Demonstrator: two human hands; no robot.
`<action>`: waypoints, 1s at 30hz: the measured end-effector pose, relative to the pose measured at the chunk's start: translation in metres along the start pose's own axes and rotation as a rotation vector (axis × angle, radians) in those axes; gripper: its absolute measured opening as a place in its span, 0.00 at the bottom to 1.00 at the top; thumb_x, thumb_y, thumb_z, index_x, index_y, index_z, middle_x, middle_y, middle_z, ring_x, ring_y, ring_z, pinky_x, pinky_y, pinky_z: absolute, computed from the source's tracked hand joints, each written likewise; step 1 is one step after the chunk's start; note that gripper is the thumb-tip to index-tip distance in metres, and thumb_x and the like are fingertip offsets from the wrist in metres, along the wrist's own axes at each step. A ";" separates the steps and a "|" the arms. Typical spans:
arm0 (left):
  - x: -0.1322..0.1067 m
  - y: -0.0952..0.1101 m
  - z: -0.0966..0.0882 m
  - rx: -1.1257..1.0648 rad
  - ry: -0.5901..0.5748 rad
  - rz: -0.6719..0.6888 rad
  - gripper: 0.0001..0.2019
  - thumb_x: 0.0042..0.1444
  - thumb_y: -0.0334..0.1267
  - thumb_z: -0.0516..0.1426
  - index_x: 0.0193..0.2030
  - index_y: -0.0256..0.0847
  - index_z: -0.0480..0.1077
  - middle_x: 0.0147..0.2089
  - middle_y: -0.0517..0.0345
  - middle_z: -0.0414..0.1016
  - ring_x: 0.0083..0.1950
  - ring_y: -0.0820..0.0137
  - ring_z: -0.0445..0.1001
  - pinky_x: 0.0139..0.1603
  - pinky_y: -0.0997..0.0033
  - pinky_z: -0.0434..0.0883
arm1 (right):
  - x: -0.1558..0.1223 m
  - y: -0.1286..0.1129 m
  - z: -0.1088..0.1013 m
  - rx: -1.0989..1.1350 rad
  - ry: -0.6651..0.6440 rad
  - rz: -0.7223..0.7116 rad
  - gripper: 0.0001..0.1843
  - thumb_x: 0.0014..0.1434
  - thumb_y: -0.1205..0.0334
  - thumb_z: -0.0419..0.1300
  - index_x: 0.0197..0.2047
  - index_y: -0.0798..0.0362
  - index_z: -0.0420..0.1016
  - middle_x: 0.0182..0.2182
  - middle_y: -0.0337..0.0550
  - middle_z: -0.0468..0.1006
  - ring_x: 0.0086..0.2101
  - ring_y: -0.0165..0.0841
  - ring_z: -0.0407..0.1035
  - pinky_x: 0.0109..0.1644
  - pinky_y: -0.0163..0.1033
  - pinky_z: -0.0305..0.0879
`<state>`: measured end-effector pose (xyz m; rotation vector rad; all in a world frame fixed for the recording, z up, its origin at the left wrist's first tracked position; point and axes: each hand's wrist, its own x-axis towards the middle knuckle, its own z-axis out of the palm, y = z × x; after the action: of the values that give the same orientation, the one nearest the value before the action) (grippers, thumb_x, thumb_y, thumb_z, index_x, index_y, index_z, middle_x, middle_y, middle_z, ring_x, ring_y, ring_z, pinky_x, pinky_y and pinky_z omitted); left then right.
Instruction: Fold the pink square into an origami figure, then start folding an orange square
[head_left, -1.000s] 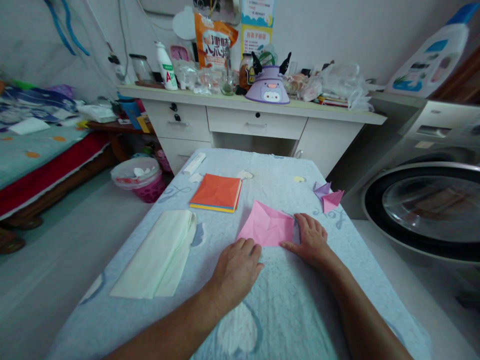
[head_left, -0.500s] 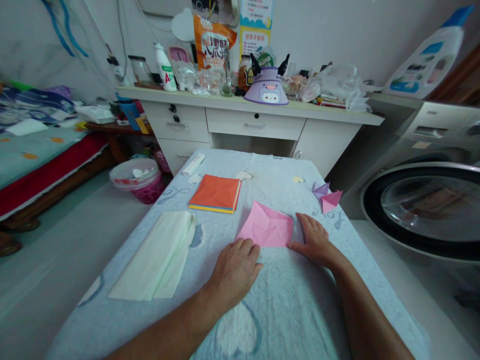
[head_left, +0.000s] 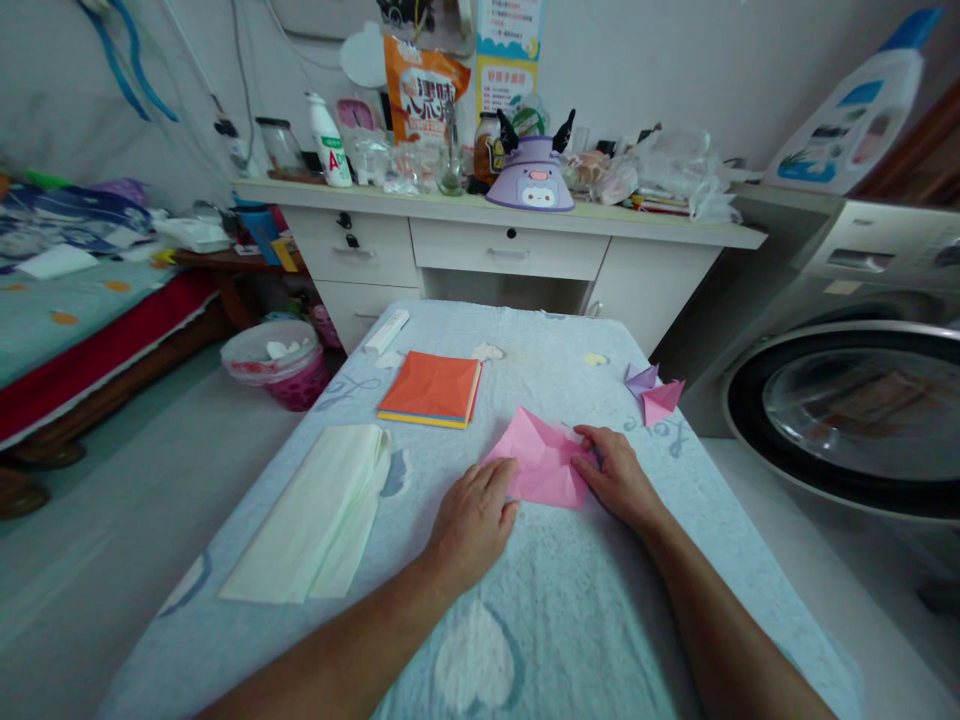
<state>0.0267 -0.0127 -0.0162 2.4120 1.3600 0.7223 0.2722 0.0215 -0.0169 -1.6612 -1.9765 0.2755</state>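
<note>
A creased pink paper square (head_left: 541, 462) lies on the pale blue cloth of the table (head_left: 570, 590). My left hand (head_left: 474, 520) rests at its near left corner, fingertips on the paper's edge. My right hand (head_left: 616, 477) is at its right side, the fingers pinching the paper's right edge and lifting it a little. Beyond the pink sheet sits a stack of coloured paper (head_left: 433, 389) with an orange sheet on top.
Two small folded paper pieces, purple (head_left: 643, 378) and pink (head_left: 663, 399), lie at the table's right edge. A folded white cloth (head_left: 319, 512) lies on the left. A washing machine (head_left: 847, 400) stands to the right, a cluttered desk (head_left: 517, 230) ahead, a bin (head_left: 274, 358) on the floor left.
My right hand moved left onto the pink paper's right edge and took hold of it, shifting the sheet. My left hand slid forward a little onto the near corner.
</note>
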 end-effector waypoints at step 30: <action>-0.005 0.002 -0.009 -0.105 0.117 0.169 0.14 0.54 0.21 0.51 0.40 0.41 0.70 0.48 0.54 0.70 0.47 0.69 0.72 0.49 0.69 0.71 | -0.009 -0.031 -0.001 0.855 0.004 0.241 0.13 0.62 0.49 0.52 0.45 0.48 0.61 0.23 0.31 0.67 0.22 0.29 0.61 0.25 0.32 0.56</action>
<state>0.0211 -0.0179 -0.0091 2.4556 1.1373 0.9666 0.2470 0.0064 -0.0037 -1.2905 -1.3313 1.0351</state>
